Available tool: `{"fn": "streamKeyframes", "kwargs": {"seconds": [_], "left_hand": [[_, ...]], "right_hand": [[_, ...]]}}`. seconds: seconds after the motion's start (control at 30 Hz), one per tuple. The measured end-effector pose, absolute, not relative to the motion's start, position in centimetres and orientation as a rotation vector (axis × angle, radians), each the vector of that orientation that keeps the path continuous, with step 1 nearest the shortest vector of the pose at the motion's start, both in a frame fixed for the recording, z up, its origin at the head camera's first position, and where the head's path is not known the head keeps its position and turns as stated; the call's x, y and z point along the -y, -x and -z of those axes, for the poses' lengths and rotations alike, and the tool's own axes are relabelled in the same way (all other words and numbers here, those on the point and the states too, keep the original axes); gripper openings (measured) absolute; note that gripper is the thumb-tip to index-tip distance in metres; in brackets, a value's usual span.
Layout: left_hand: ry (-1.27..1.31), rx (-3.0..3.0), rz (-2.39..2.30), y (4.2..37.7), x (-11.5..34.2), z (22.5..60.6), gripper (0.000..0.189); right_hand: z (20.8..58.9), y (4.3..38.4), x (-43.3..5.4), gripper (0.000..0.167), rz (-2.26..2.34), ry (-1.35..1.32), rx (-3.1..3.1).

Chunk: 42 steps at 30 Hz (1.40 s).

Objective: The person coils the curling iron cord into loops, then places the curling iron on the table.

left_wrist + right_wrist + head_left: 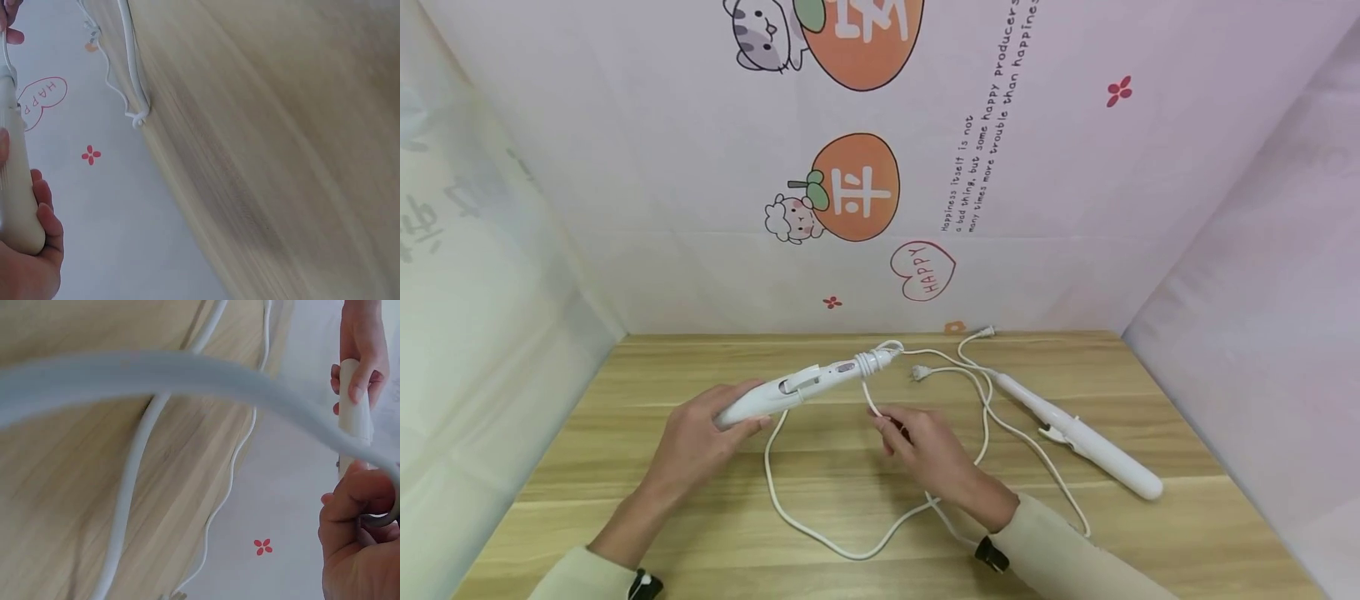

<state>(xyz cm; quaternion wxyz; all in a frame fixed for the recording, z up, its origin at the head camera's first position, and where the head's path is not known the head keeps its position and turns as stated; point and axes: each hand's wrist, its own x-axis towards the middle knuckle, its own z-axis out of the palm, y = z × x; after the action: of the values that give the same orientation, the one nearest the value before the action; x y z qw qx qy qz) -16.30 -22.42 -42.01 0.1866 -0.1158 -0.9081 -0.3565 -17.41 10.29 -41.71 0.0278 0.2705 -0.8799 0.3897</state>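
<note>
A white curling iron (827, 380) is held tilted above the table, its lever facing up. My left hand (700, 429) grips its rounded end, fingers and thumb wrapped around it, as the left wrist view shows too. Several turns of white cord (871, 362) are wound around its other end. My right hand (928, 450) pinches the cord just below those turns. In the right wrist view the pinched cord (187, 372) passes close to the camera, and fingers (356, 500) curl round it. A long loop of cord (857, 557) lies on the table between the hands.
A second white curling iron (1108, 454) lies on the right of the wooden table (700, 517), its cord trailing beside it. Two plugs, one near plug (920, 373) and one far plug (987, 332), lie toward the back. Printed cloth (700, 250) walls the table on three sides.
</note>
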Motion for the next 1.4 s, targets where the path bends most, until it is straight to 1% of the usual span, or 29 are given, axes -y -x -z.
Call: {"fn": "streamKeyframes", "kwargs": {"seconds": [0.17, 0.27, 0.33, 0.43, 0.5, 0.53, 0.7, 0.77, 0.9, 0.97, 1.07, 1.1, 1.23, 1.4], "left_hand": [[0.3, 2.521, 0.949, 16.5, 22.7, 42.1, 0.053], [0.308, 2.527, 0.919, 16.5, 22.8, 42.2, 0.053], [0.329, 2.543, 0.902, 16.5, 22.9, 42.2, 0.052], [0.368, 2.575, 0.889, 16.5, 23.1, 42.2, 0.051], [0.401, 2.598, 0.878, 16.5, 23.2, 42.2, 0.051], [0.419, 2.61, 0.869, 16.5, 23.2, 42.2, 0.05], [0.52, 2.656, 0.824, 16.4, 23.4, 42.5, 0.049], [0.563, 2.671, 0.81, 16.4, 23.5, 42.7, 0.049], [0.664, 2.68, 0.805, 16.2, 23.7, 42.8, 0.05], [0.722, 2.668, 0.837, 16.0, 23.8, 42.9, 0.051], [0.792, 2.645, 0.907, 15.9, 24.0, 43.1, 0.049], [0.821, 2.635, 0.933, 15.9, 24.1, 43.1, 0.048], [0.903, 2.618, 1.045, 15.9, 24.4, 43.3, 0.045], [0.947, 2.618, 1.212, 15.9, 24.5, 43.3, 0.044]], "right_hand": [[41.5, 17.5, -10.4, 0.021, -1.27, -0.812, 2.741], [41.2, 17.7, -10.6, 0.022, -1.229, -0.846, 2.747], [40.8, 17.9, -10.9, 0.019, -1.126, -0.925, 2.72], [40.5, 18.5, -11.4, 0.013, -0.845, -1.091, 2.582], [40.3, 19.1, -11.8, 0.013, -0.631, -1.177, 2.432], [40.3, 19.4, -12.0, 0.016, -0.538, -1.203, 2.354], [40.0, 20.6, -12.7, 0.045, -0.276, -1.262, 2.096], [39.8, 21.0, -12.9, 0.049, -0.244, -1.274, 2.058], [39.7, 21.6, -13.1, 0.042, -0.218, -1.275, 2.038], [39.8, 21.9, -13.3, 0.032, -0.226, -1.273, 2.047], [39.9, 22.2, -13.4, 0.011, -0.265, -1.285, 2.087], [39.9, 22.3, -13.5, 0.008, -0.285, -1.295, 2.104], [40.0, 22.6, -13.8, 0.014, -0.371, -1.369, 2.19], [40.2, 23.0, -14.2, 0.013, -0.608, -1.485, 2.322]]}}
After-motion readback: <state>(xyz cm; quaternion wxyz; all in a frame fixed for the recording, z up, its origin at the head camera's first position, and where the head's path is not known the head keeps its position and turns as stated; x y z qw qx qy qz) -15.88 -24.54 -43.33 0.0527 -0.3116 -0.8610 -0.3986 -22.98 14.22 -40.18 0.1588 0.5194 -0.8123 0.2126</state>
